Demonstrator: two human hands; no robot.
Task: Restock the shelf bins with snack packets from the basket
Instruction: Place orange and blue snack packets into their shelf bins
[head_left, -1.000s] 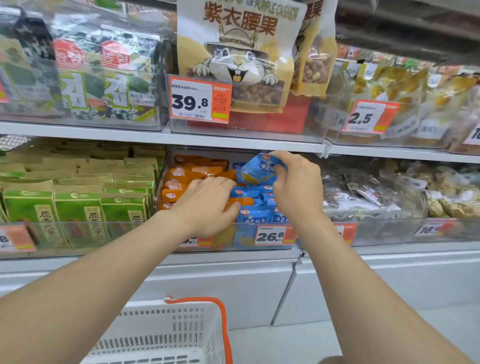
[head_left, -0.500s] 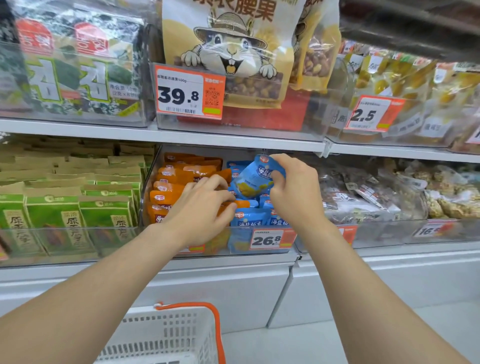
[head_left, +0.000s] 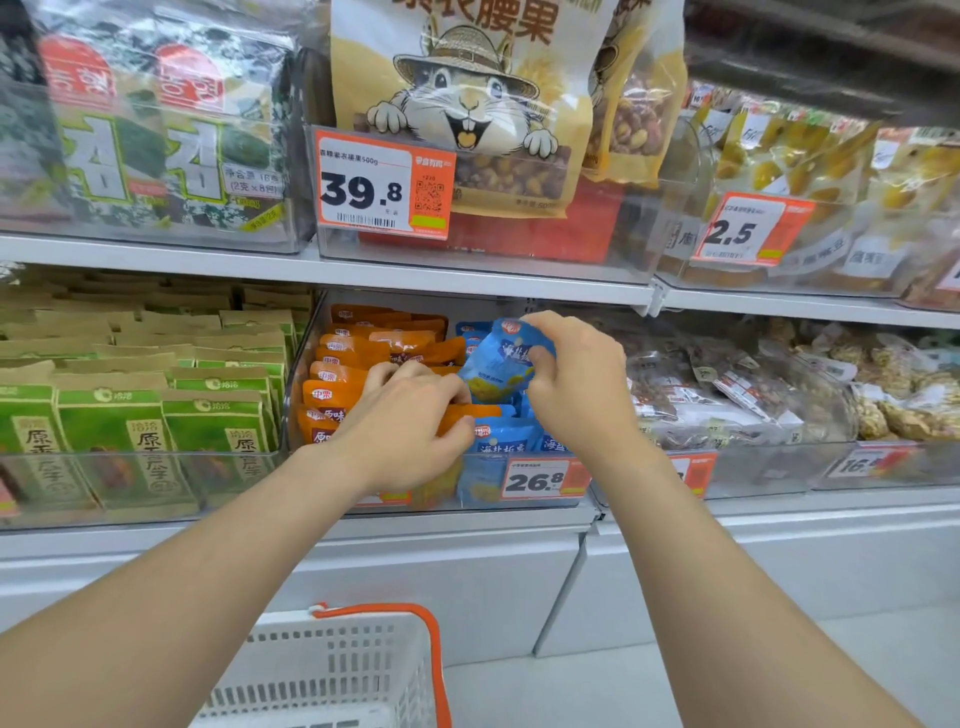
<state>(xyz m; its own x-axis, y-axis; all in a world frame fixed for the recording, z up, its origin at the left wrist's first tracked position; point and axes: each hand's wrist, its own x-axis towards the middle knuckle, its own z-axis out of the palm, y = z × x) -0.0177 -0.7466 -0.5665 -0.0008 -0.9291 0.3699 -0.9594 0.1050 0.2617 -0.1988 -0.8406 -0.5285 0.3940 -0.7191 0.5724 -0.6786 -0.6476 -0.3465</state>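
My right hand (head_left: 574, 387) pinches a blue snack packet (head_left: 501, 364) and holds it tilted over the blue row in the clear shelf bin (head_left: 530, 483). My left hand (head_left: 405, 428) lies with curled fingers on the orange packets (head_left: 363, 348) in the same bin, its fingertips around one orange packet (head_left: 467, 413). More blue packets (head_left: 506, 436) stand at the bin's front behind the 26.8 price tag. The white basket (head_left: 332, 670) with an orange handle sits low, below my arms.
Green snack boxes (head_left: 130, 415) fill the bin to the left. Clear bags of nuts (head_left: 727, 395) fill the bin to the right. The upper shelf holds seaweed packs (head_left: 156, 130) and a large cashew bag (head_left: 467, 104). A white cabinet front runs below the shelf.
My right hand has lowered the blue packet slightly toward the blue row. My left hand stays on the orange packets. The view has shifted a little.
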